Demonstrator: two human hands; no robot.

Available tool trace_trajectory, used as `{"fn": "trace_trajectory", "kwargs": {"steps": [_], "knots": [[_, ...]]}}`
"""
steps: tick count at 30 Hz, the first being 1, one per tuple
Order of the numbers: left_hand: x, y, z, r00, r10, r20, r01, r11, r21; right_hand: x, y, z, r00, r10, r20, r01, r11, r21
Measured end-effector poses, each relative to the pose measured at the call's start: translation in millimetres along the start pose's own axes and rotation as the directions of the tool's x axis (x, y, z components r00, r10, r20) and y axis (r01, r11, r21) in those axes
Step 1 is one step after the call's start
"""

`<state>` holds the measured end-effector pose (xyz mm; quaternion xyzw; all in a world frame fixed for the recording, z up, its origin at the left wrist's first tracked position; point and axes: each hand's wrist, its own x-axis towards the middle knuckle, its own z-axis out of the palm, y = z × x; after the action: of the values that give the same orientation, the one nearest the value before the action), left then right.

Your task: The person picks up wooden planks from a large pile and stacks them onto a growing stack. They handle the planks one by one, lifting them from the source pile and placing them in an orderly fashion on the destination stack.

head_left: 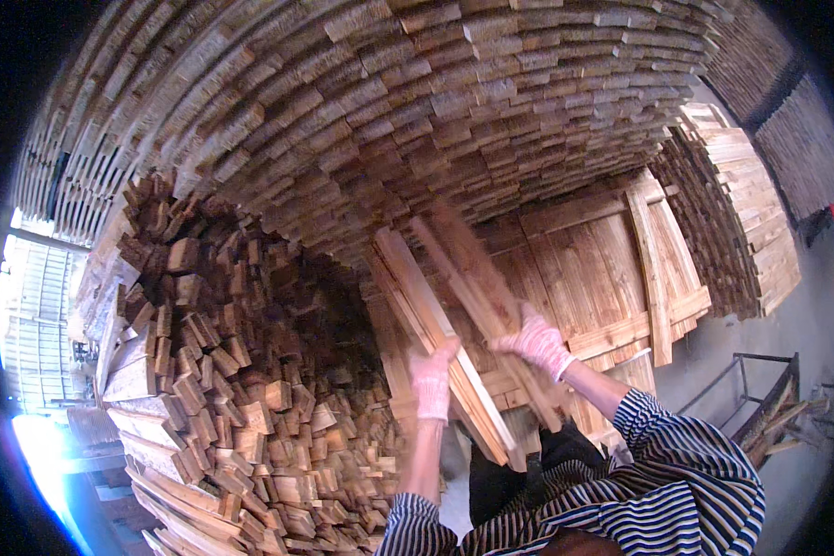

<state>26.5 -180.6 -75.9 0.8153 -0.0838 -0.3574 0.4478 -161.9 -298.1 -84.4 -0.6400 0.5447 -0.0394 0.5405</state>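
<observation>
In a pink-and-white knit glove, my left hand [433, 382] is closed round a stack of narrow wooden boards [443, 335]. My right hand [535, 345], gloved alike, grips another wooden board [471, 278], which is smeared by motion. Both lengths of wood slant from upper left to lower right, side by side with a gap between them. Beneath them lies a wide surface of light planks [579, 287] with crosspieces fixed over it. How many boards sit in my left hand is hard to make out.
A big heap of short wood pieces [278, 435] fills the left side. Ahead rises a tall wall of stacked boards [417, 102]. Another board stack [746, 204] stands at the right. Nearer on the right is a dark metal frame [760, 398] with wood scraps in it.
</observation>
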Motion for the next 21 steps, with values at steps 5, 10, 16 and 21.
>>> {"fn": "trace_trajectory", "kwargs": {"steps": [5,10,16,21], "knots": [[76.2,-20.7,37.4,0.989,-0.124,0.08,0.076,0.893,0.444,55.7,75.1,-52.9,0.871,0.322,-0.371,-0.448,0.83,-0.331],[172.7,-187.4,18.1,0.959,0.23,0.167,-0.244,0.364,0.899,79.1,93.9,-32.5,0.877,-0.052,-0.477,-0.225,0.833,-0.506],[136.8,-81.4,-17.3,0.997,-0.059,0.049,0.015,0.773,0.634,67.7,100.4,42.0,0.819,-0.424,-0.386,0.096,0.765,-0.637],[167.5,-90.1,-58.5,0.997,0.08,0.005,-0.065,0.77,0.634,77.5,35.9,181.3,0.958,-0.204,-0.2,0.077,0.858,-0.507]]}}
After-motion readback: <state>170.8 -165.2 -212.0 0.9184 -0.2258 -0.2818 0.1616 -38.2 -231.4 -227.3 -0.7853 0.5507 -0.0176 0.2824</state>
